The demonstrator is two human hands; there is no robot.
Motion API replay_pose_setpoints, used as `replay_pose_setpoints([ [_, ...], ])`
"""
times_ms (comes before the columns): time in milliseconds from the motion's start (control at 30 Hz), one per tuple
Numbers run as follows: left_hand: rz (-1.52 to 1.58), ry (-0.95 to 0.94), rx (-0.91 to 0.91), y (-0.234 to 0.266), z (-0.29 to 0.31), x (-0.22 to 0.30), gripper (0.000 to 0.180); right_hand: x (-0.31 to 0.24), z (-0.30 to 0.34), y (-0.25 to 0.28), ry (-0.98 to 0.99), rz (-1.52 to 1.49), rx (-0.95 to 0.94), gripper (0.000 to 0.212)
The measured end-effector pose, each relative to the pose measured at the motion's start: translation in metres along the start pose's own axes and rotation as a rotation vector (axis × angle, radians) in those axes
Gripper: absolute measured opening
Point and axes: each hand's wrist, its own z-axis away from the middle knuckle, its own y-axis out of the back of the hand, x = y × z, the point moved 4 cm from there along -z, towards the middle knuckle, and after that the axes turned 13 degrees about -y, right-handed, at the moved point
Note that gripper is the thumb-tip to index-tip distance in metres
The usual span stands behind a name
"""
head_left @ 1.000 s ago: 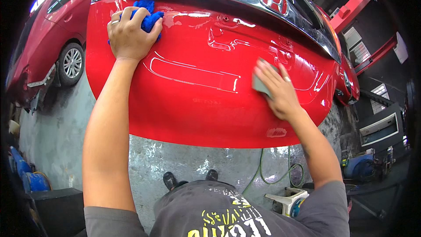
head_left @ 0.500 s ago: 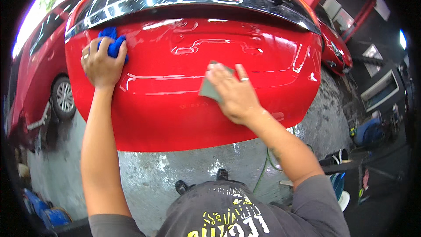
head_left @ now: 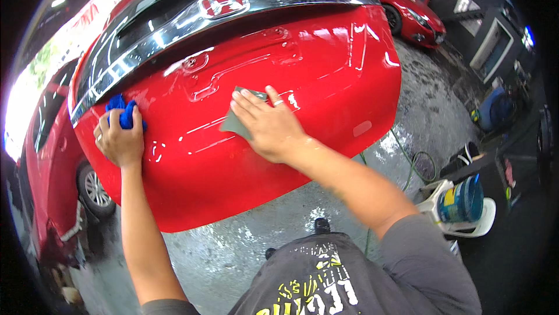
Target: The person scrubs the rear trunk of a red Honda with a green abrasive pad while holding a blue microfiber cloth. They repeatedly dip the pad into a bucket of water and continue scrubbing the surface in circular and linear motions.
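Before me is the glossy red tailgate (head_left: 326, 82) of a car, wet in places. My right hand (head_left: 271, 125) presses a grey-green sheet of sandpaper (head_left: 234, 127) against its middle, fingers nearly straight along the sheet. The sheet's left corner and top edge show; the rest is under my palm. At the tailgate's upper left, my left hand (head_left: 121, 143) is closed round a bunched blue cloth (head_left: 118, 105) and rests on the panel. Part of the cloth is hidden by my fingers.
A dark red car (head_left: 52, 134) stands close on the left. Another red car (head_left: 410, 15) is at the far right. A blue bucket (head_left: 463, 198) sits on a white plastic stool (head_left: 480, 224) to my right. A green hose (head_left: 410, 169) lies on the wet floor.
The view has turned, so the tailgate now slants and the bucket has come into sight. Both hands keep the cloth and the sandpaper on the panel.
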Motion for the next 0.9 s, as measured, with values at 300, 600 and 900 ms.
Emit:
replay_pose_setpoints([
  [300, -0.033, 0.013, 0.022, -0.002, 0.005, 0.003, 0.034, 0.234, 0.061, 0.070, -0.349, 0.314, -0.025, 0.053],
  [600, 0.001, -0.006, 0.056, 0.006, 0.003, -0.003, 0.031, -0.122, -0.014, -0.032, -0.002, -0.061, 0.135, 0.054],
  [900, 0.119, -0.034, 0.029, 0.011, 0.003, -0.005, 0.030, 0.059, 0.024, 0.025, -0.346, 0.294, 0.002, 0.058],
])
